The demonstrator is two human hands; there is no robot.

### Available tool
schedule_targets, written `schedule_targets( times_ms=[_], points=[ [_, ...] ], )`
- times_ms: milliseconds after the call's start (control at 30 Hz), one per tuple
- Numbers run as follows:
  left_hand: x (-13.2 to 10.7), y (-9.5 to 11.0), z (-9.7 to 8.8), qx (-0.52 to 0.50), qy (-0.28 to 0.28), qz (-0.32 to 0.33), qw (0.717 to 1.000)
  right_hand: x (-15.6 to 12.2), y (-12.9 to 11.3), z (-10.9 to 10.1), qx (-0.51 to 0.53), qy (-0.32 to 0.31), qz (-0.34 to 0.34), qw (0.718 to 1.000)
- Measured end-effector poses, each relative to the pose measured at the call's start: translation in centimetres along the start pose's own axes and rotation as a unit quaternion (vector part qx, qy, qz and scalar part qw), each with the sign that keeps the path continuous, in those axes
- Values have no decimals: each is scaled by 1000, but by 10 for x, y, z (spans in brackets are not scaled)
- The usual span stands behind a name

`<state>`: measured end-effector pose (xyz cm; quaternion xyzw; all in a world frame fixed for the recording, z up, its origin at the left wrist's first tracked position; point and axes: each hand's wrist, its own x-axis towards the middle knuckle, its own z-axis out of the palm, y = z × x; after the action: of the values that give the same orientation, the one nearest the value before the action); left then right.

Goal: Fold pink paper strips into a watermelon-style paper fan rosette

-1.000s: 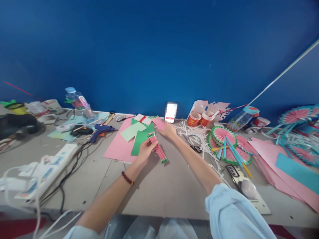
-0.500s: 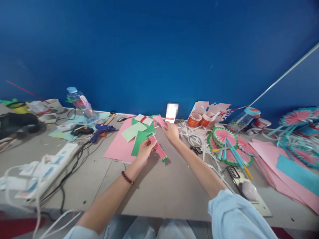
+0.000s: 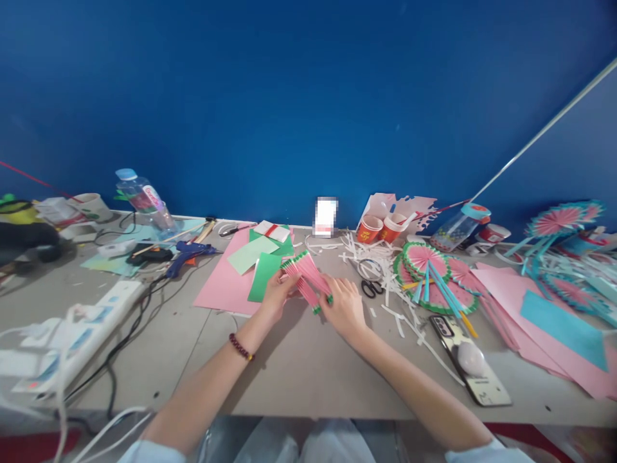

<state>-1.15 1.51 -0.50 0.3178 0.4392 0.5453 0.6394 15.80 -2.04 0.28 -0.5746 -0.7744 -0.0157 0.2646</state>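
My left hand [image 3: 279, 294] is closed on a pleated pink paper strip [image 3: 306, 294] with green ends. A second pleated strip [image 3: 308, 267], pink with green ends too, is pinched in my right hand [image 3: 343, 307]. Both strips lean toward each other and overlap in front of me, just above the table; whether they touch, I cannot tell. Left of my left hand lie a dark green paper sheet [image 3: 263, 276], a pale green sheet [image 3: 250, 255] and a large pink sheet [image 3: 216, 283]. Scissors [image 3: 372, 289] rest to the right of my right hand.
White paper shreds [image 3: 380, 254] surround the red cups [image 3: 370, 229]. Finished pleated paper fans [image 3: 427, 260] and a phone [image 3: 484, 382] are at the right. A lit phone [image 3: 325, 217] stands by the wall. Leftward are a glue gun [image 3: 186, 257], a bottle [image 3: 147, 202] and a power strip [image 3: 91, 331].
My right hand has come back from near the standing phone toward my left hand, bringing the second pleated strip with it. My left hand still holds its strip. The view has shifted slightly.
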Motion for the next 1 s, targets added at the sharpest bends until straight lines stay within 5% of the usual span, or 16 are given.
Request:
schedule_targets(
  times_ms=[500, 1000],
  points=[
    [-7, -2, 5, 13, 2, -35, 999, -8, -1, 2, 25, 14, 69, 997],
    [-6, 0, 4, -10, -17, -44, 999, -13, 1, 8, 102, 8, -7, 995]
  ],
)
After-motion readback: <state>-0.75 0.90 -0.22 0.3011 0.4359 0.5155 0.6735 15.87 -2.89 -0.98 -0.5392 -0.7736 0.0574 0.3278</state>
